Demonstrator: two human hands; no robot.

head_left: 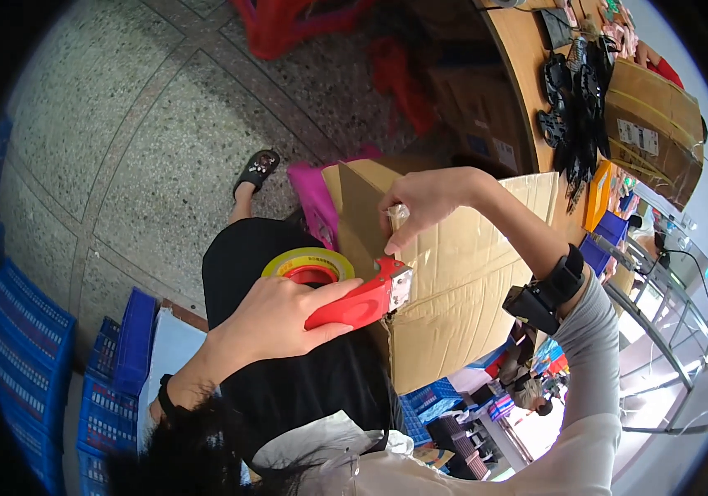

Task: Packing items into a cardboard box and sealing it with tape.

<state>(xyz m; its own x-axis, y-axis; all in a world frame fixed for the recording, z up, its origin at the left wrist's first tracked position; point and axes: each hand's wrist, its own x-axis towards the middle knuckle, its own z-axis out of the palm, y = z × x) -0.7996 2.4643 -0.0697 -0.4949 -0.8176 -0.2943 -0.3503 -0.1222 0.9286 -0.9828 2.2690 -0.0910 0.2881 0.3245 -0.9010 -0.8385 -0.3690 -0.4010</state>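
Left hand [275, 318] wrapped tight round the handle of a red tape dispenser [358, 302], fingers [333, 291] fully curled on the grip. On the dispenser, a yellow-rimmed roll of tape [308, 263] with a red core, sitting just above the hand. Metal blade end of the dispenser pressed against the lower edge of a cardboard box [453, 281], near its left corner.

Right hand [424, 202] higher up on the same box, thumb and fingers pinched shut on a short end of clear tape [397, 217] and pushing it against the cardboard; index fingertip down at the box's edge, just above the dispenser's blade. On the right wrist, a black strap with a small black device [546, 296]; grey sleeve behind it.

Box held up in front of the body, tilted, flaps toward the floor side, resting over a lap in black clothing. Beside it, a pink object [313, 202], partly hidden. One foot in a black sandal [257, 169] on the speckled stone floor [122, 140].

Upper right: a wooden desk [519, 58] carrying dark sandals [573, 103] and a second, taped cardboard carton [656, 128]. Lower left: stacked blue plastic crates [31, 347].
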